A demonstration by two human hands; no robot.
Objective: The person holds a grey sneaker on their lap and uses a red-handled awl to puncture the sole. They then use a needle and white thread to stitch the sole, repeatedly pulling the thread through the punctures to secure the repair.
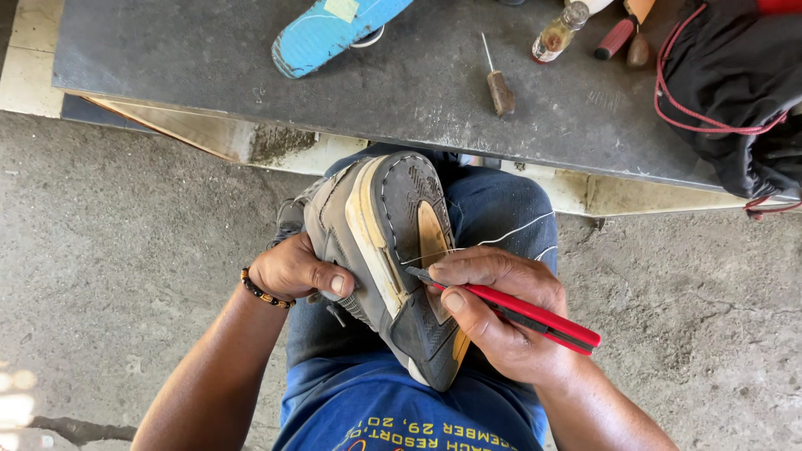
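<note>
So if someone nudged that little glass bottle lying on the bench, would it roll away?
Probably: the bottle is round and lies on its side on the flat bench. It looks small, so likely light. Being glass, it might break if it fell.

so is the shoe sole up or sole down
Sole up: the shoe's dark tread faces the camera, steadied by the left hand.

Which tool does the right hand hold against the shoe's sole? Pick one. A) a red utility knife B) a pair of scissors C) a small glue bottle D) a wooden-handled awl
A: the right hand grips a red utility knife with its tip at the sole of the grey shoe, which the left hand steadies; the awl lies on the bench.
</note>
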